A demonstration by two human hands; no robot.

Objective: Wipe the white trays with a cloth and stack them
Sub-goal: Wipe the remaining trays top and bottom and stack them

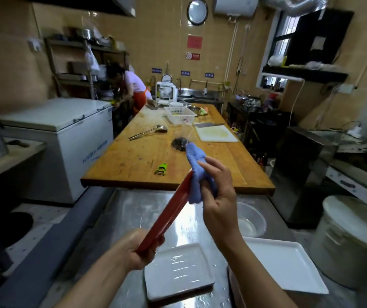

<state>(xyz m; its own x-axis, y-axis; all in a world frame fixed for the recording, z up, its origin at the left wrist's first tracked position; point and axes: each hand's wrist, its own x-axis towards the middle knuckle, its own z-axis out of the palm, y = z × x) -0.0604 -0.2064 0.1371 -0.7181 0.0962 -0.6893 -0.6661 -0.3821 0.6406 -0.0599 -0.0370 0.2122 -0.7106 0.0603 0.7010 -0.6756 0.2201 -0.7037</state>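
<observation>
Gripping the near end of a tray [167,215] held on edge, the left hand [141,247] is curling its fingers round the rim while the tray is rising at a slant away from the person — only its red underside is showing from this angle. At the far end the right hand [219,196] is holding a blue cloth [197,174], fingers bent round the fabric and pressing it against the tray's upper edge. Both hands are working above a wet steel counter [133,210]. Directly below them a white tray [178,272] is lying flat on the counter, water glistening on its surface, and a second white tray [287,265] is lying just to its right (the two appear apart, not stacked). A clear bowl [250,221] is sitting beyond the second tray. Behind the counter a long wooden table [133,156] is carrying a green peeler [161,168], a ladle [148,132] and a white cutting board [216,133], while another person in an orange apron [139,95] is bending over at the table's far end.
</observation>
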